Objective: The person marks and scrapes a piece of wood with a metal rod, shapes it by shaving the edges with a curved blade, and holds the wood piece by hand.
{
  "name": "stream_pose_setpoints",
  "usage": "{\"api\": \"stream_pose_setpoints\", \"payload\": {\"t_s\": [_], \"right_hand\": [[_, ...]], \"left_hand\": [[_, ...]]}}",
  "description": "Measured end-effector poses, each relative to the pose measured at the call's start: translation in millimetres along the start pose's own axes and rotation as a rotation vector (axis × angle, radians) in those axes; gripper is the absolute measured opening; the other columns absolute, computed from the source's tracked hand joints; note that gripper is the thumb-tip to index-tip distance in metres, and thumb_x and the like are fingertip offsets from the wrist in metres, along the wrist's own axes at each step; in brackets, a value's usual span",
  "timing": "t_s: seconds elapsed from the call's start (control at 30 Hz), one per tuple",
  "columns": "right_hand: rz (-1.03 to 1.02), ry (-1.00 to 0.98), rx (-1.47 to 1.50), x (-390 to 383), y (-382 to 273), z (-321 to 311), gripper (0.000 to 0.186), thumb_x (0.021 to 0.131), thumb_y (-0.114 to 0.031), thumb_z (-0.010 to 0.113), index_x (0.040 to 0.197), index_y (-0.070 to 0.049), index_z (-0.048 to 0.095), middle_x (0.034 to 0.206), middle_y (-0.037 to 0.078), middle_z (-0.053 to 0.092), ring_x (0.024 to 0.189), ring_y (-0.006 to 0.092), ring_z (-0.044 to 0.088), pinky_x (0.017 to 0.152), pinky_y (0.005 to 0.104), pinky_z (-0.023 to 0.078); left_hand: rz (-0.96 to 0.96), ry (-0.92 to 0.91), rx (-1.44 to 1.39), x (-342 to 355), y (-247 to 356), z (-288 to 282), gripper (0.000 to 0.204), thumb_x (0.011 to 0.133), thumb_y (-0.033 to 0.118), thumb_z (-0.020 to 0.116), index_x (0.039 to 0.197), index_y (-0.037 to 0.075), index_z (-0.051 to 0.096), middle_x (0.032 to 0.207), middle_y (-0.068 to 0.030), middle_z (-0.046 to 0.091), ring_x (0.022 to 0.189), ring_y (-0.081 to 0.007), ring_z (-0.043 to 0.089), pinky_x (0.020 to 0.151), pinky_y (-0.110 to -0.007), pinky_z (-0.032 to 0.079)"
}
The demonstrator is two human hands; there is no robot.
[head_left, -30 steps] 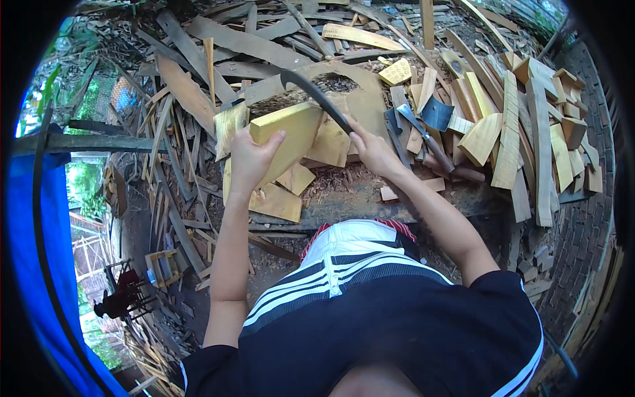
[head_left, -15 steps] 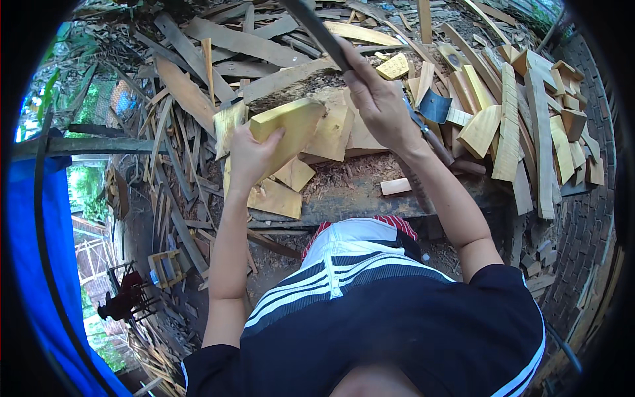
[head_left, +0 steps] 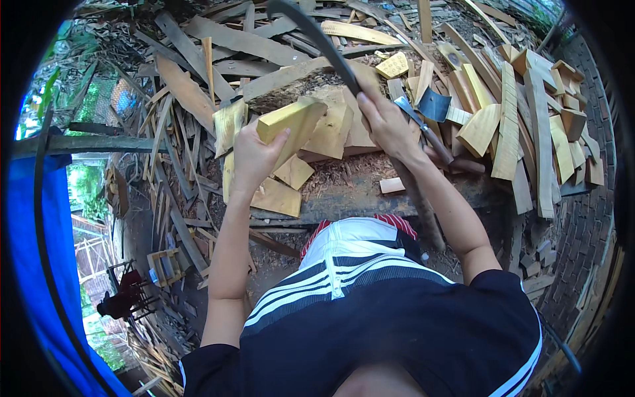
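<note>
My left hand [head_left: 255, 157] is closed round the near end of a thick yellow wood piece [head_left: 296, 124], thumb along its side. The piece stands tilted on edge over other cut wood pieces [head_left: 337, 126] on a low work surface. In my right hand [head_left: 391, 127] is a long machete [head_left: 316, 41] with a dark blade hooked at the tip. Its long handle [head_left: 423, 212] runs back under my right forearm. The blade is raised beyond the wood piece, apart from it. Small yellow offcuts [head_left: 276, 198] lie beside my left wrist.
A second hand tool with a wooden handle [head_left: 438, 145] lies right of my right hand, by a curved dark metal piece [head_left: 434, 106]. Cut wood pieces [head_left: 479, 131] are heaped at the right. Long scrap boards [head_left: 185, 92] cover the ground at the left, near a blue tarp [head_left: 40, 264].
My right hand has come down and slightly right with the machete, whose hooked tip now shows. The wood piece in my left hand has shifted slightly right.
</note>
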State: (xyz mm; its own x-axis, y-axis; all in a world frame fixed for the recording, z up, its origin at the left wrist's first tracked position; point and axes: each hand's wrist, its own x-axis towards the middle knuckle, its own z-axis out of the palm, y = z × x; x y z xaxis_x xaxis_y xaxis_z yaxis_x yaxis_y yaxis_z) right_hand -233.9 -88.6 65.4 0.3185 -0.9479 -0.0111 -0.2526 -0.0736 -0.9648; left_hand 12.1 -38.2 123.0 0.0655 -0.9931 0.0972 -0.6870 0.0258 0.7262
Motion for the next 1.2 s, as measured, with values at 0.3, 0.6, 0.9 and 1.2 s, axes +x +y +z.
{"api": "stream_pose_setpoints", "payload": {"t_s": [0.3,0.6,0.9,1.2], "right_hand": [[0.076,-0.109,-0.241,-17,85,30,0.047,0.102,-0.024,0.041,0.148,-0.022,0.036,0.113,0.032,0.062,0.111,0.045,0.059,0.093,0.0473,0.046],[0.09,-0.059,-0.107,-16,-20,-2,0.048,0.101,-0.027,0.043,0.148,-0.028,0.034,0.073,0.026,0.06,0.071,0.0427,0.064,0.066,0.0499,0.046],[0.115,-0.088,-0.079,-27,98,35,0.048,0.101,-0.026,0.041,0.148,-0.026,0.035,0.073,0.027,0.062,0.075,0.0473,0.063,0.073,0.052,0.047],[-0.052,0.067,-0.042,-16,-9,3,0.049,0.101,-0.024,0.042,0.149,-0.028,0.032,0.064,0.024,0.054,0.059,0.0402,0.059,0.06,0.0462,0.043]], "left_hand": [[0.088,0.013,0.068,0,1,9,0.025,0.079,0.012,0.071,0.1,-0.002,0.07,0.085,-0.0153,0.073,0.075,-0.0225,0.071,0.068,-0.032,0.053],[-0.046,-0.016,-0.054,-2,-3,0,0.025,0.081,0.012,0.071,0.101,-0.003,0.069,0.088,-0.0155,0.073,0.079,-0.0217,0.072,0.07,-0.031,0.053],[-0.059,-0.025,0.044,5,9,0,0.026,0.081,0.013,0.07,0.101,-0.004,0.069,0.089,-0.0163,0.073,0.081,-0.022,0.072,0.071,-0.032,0.053],[-0.144,-0.088,-0.123,14,-4,-10,0.026,0.082,0.015,0.067,0.098,-0.006,0.068,0.081,-0.0154,0.072,0.073,-0.0208,0.071,0.066,-0.033,0.054]]}}
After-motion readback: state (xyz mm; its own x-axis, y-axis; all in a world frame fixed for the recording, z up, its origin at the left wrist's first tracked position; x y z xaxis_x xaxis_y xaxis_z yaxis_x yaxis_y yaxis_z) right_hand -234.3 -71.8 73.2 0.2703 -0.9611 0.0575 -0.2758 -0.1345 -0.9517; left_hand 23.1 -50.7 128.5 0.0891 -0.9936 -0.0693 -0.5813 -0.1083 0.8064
